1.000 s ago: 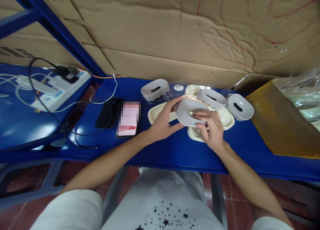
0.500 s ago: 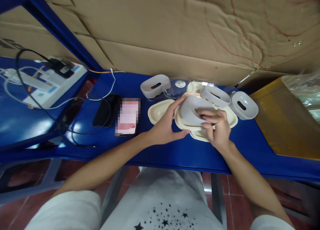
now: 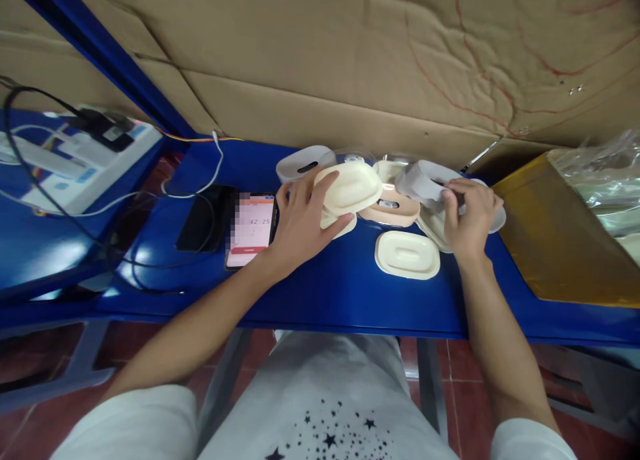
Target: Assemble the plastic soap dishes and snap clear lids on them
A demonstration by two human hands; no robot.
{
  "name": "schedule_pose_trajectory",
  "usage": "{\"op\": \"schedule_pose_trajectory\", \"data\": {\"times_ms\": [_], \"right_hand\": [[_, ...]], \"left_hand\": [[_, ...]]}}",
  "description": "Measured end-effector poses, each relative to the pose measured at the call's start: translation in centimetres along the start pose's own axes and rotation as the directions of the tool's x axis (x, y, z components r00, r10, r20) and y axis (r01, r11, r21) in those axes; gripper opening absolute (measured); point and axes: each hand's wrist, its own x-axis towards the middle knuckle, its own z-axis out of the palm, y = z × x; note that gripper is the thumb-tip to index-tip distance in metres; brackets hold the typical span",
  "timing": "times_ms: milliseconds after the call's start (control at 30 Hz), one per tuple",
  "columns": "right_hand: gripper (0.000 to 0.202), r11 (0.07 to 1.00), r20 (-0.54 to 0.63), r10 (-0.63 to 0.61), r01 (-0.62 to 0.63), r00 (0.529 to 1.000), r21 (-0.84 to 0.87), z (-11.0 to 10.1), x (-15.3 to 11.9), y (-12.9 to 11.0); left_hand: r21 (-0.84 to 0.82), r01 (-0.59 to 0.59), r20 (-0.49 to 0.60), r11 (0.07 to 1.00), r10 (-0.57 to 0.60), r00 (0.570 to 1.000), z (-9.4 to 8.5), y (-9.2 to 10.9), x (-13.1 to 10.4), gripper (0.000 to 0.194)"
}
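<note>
My left hand [image 3: 305, 223] holds a cream oval lid [image 3: 353, 188], tilted, above another cream piece that lies partly beneath it. To the right, my right hand [image 3: 469, 220] grips a light grey oval part with an opening [image 3: 425, 182] by its edge. Between the hands lies a peach oval piece [image 3: 390, 208]. A separate cream lid [image 3: 407, 254] lies flat nearer the front edge. Under my right hand a further cream piece [image 3: 436, 227] is partly hidden. Behind my left hand sits another grey slotted part [image 3: 305, 163].
A phone with a lit screen [image 3: 251, 230] and a dark flat object [image 3: 204, 219] lie on the left. Farther left is a power strip [image 3: 93, 170] with cables. On the right stands a box [image 3: 560, 240] with clear plastic bags [image 3: 600, 180].
My hands have moved apart. The cream lid went left with my left hand, while my right hand moved right with a grey part. The peach piece and the front lid are now uncovered.
</note>
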Motion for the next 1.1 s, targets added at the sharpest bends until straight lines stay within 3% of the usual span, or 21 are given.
{"op": "schedule_pose_trajectory", "data": {"times_ms": [167, 333, 500, 600, 700, 767, 833, 933, 1000, 1100], "right_hand": [[0.026, 0.993, -0.028, 0.105, -0.107, 0.994, -0.056, -0.5, 0.1, 0.6], [0.028, 0.998, 0.008, 0.045, -0.045, 0.999, 0.04, -0.2, -0.2, -0.3], [0.022, 0.984, 0.13, -0.129, 0.111, 0.983, 0.138, 0.4, -1.3, -3.5], [0.021, 0.931, 0.215, -0.308, 0.247, 0.927, 0.268, 0.2, -1.9, -5.6], [0.013, 0.875, 0.239, -0.406, 0.299, 0.882, 0.381, -0.3, -2.4, -7.1], [0.019, 0.859, 0.238, -0.425, 0.305, 0.874, 0.412, -0.8, -2.6, -7.5], [0.027, 0.857, 0.239, -0.431, 0.312, 0.87, 0.411, -1.3, -2.6, -7.5], [0.023, 0.888, 0.247, -0.401, 0.309, 0.882, 0.34, -1.8, -2.2, -7.0], [0.015, 0.924, 0.296, -0.356, 0.286, 0.886, 0.254, -1.8, -1.8, -6.5], [0.033, 0.949, 0.42, -0.314, 0.279, 0.851, 0.144, -1.3, -1.5, -5.8]], "left_hand": [[0.022, 0.08, 0.061, 0.997, -0.081, 0.995, 1.0, -1.4, 0.0, 0.082], [0.02, 0.079, 0.1, 0.997, -0.081, 0.992, 1.5, -1.7, 0.0, 0.083], [-0.02, -0.015, 0.069, 1.0, 0.016, 0.997, 1.4, -1.6, 0.1, 0.077], [-0.032, -0.06, -0.009, 0.998, 0.059, 0.998, 1.1, -1.5, 0.2, 0.073], [-0.041, -0.052, -0.085, 0.998, 0.048, 0.995, 0.4, -1.2, 0.3, 0.05], [-0.052, -0.084, -0.073, 0.995, 0.08, 0.994, -0.2, -0.8, 0.4, 0.029], [-0.053, -0.155, 0.003, 0.986, 0.155, 0.988, -0.7, -0.5, 0.5, 0.031], [-0.067, -0.313, 0.158, 0.948, 0.319, 0.934, -0.6, 0.1, 0.1, 0.041], [-0.128, -0.427, 0.225, 0.895, 0.446, 0.867, -0.1, 0.7, -0.5, 0.038], [-0.252, -0.552, 0.272, 0.795, 0.605, 0.748, 0.9, 1.9, -1.7, 0.039]]}}
